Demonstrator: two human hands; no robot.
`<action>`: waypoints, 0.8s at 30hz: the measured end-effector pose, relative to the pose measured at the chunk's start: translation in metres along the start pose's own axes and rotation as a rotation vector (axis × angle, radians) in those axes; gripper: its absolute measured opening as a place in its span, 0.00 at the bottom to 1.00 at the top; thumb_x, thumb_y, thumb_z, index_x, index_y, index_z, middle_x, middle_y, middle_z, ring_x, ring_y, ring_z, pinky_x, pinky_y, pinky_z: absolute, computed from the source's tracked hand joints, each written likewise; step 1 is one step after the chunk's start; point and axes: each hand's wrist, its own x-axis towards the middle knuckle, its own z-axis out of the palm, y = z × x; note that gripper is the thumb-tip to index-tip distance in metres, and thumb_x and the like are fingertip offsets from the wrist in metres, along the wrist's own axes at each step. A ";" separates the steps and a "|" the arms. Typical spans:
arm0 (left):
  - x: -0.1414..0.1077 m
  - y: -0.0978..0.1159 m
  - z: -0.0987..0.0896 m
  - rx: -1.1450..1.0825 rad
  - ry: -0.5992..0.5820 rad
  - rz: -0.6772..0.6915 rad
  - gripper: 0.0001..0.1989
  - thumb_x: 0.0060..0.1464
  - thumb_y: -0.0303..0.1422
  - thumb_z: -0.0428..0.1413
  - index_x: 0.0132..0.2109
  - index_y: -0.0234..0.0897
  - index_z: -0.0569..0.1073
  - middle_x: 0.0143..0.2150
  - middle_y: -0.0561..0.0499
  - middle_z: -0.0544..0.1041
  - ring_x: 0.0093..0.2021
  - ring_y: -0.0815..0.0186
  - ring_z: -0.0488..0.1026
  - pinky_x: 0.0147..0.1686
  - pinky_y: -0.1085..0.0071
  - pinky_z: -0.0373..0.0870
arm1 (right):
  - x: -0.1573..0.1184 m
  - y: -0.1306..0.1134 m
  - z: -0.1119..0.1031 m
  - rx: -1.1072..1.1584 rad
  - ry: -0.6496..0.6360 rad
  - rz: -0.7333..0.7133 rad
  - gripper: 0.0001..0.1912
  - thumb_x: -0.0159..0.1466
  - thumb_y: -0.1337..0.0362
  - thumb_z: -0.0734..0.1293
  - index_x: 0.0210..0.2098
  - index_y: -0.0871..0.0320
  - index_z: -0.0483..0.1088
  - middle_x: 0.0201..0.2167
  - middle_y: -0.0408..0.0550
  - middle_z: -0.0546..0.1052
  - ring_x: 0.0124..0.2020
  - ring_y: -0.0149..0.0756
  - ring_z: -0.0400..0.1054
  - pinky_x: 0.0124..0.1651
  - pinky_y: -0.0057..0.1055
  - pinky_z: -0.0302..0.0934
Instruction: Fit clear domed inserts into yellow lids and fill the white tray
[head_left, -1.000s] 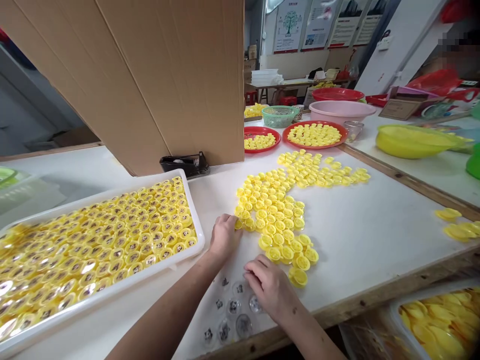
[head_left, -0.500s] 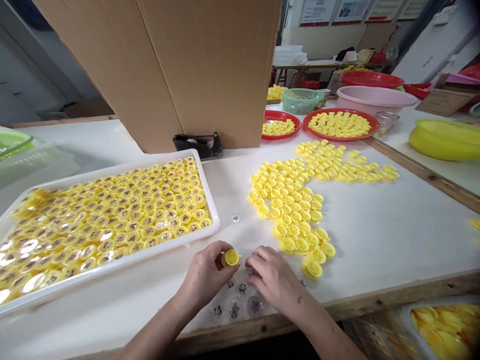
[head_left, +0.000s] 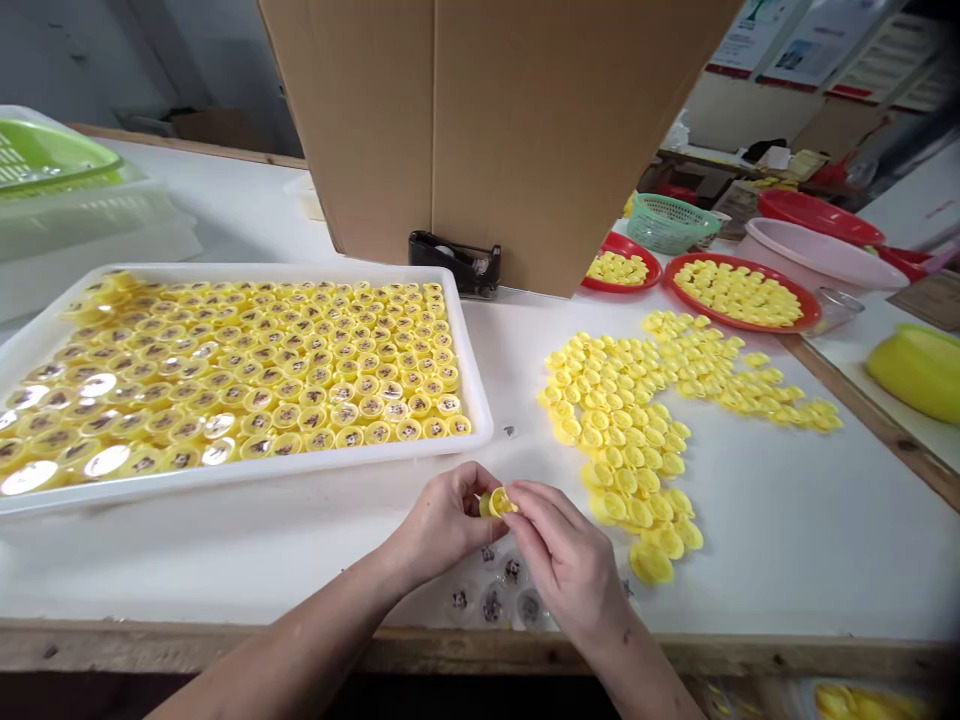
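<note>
A small yellow plastic cap (head_left: 496, 503) is pinched between my left hand (head_left: 442, 525) and my right hand (head_left: 562, 565), its round open face partly covered by my fingers. Just below my hands lie several clear round pieces with dark printed pictures (head_left: 491, 600), partly hidden by my right hand. To the right, a loose spread of yellow caps (head_left: 622, 425) lies on the white table (head_left: 750, 560). A white tray (head_left: 262, 467) packed with rows of yellow caps holding printed pictures stands left of my left hand.
A cardboard panel (head_left: 495, 150) and a black tape dispenser (head_left: 454, 263) stand behind the tray. Two red plates of yellow caps (head_left: 739, 318) and a green basket (head_left: 667, 224) sit further back. The table's wooden front edge (head_left: 480, 650) runs below my arms.
The view has swung left. The yellow cap, held by my left hand before, is now pinched between both hands, and my right hand has risen from the clear pieces to it.
</note>
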 end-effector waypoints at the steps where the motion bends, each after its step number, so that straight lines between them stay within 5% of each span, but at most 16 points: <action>1: 0.000 0.000 -0.002 -0.024 0.001 -0.001 0.12 0.40 0.28 0.61 0.34 0.32 0.68 0.27 0.55 0.69 0.25 0.73 0.64 0.24 0.76 0.59 | 0.000 0.000 -0.001 0.024 -0.025 0.002 0.13 0.65 0.72 0.59 0.47 0.56 0.69 0.43 0.52 0.74 0.45 0.37 0.70 0.47 0.33 0.67; 6: -0.002 0.003 -0.006 -0.341 -0.135 -0.015 0.14 0.38 0.28 0.65 0.34 0.31 0.71 0.27 0.54 0.72 0.27 0.72 0.67 0.30 0.74 0.62 | 0.008 0.002 -0.018 0.151 -0.109 0.113 0.07 0.63 0.69 0.62 0.37 0.55 0.72 0.40 0.51 0.75 0.42 0.38 0.71 0.43 0.33 0.68; 11: -0.005 0.003 -0.010 -0.486 -0.270 0.016 0.16 0.43 0.29 0.64 0.41 0.30 0.74 0.35 0.48 0.75 0.33 0.71 0.69 0.35 0.73 0.64 | 0.019 -0.001 -0.033 0.258 -0.231 0.157 0.13 0.62 0.68 0.64 0.47 0.52 0.69 0.38 0.46 0.74 0.35 0.33 0.71 0.38 0.29 0.68; 16: -0.008 0.003 -0.010 -0.574 -0.336 0.051 0.16 0.47 0.32 0.63 0.42 0.34 0.69 0.33 0.50 0.75 0.32 0.70 0.71 0.32 0.74 0.67 | 0.022 -0.005 -0.042 0.345 -0.323 0.182 0.12 0.63 0.69 0.64 0.46 0.52 0.69 0.37 0.46 0.72 0.36 0.33 0.71 0.39 0.29 0.68; 24: -0.008 0.002 -0.010 -0.684 -0.336 -0.022 0.13 0.53 0.34 0.59 0.43 0.31 0.70 0.36 0.46 0.75 0.33 0.68 0.75 0.33 0.74 0.72 | 0.022 -0.011 -0.043 0.276 -0.211 0.154 0.09 0.59 0.68 0.67 0.40 0.54 0.68 0.32 0.43 0.72 0.30 0.31 0.68 0.34 0.28 0.66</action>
